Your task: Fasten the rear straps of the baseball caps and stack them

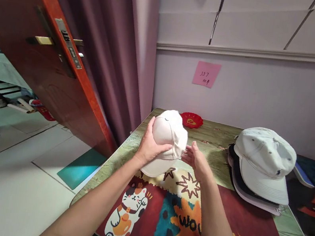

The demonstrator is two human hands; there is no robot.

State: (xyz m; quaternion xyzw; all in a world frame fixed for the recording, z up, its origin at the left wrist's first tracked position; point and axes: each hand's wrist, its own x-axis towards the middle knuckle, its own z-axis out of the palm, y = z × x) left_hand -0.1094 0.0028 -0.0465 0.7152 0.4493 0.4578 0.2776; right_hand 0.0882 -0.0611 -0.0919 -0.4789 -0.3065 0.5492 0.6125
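A white cap (166,135) is held above the table, its brim pointing down toward me. My left hand (151,143) grips its left side, with the thumb across the front and the fingers partly hidden behind. At the cap's right edge, my right hand (197,159) has its fingers extended and apart from the thumb; the fingertips are partly behind the cap, and whether they touch it is unclear. On the right of the table, a white cap with a small dark logo (264,164) tops a stack that includes a black cap and a paler one.
The wooden-patterned table (217,138) carries a colourful printed mat (151,209). A red scalloped dish (191,120) sits at the back edge. A pink note (206,74) is on the wall. Behind, at left, are a purple curtain (113,38) and an open door (38,33).
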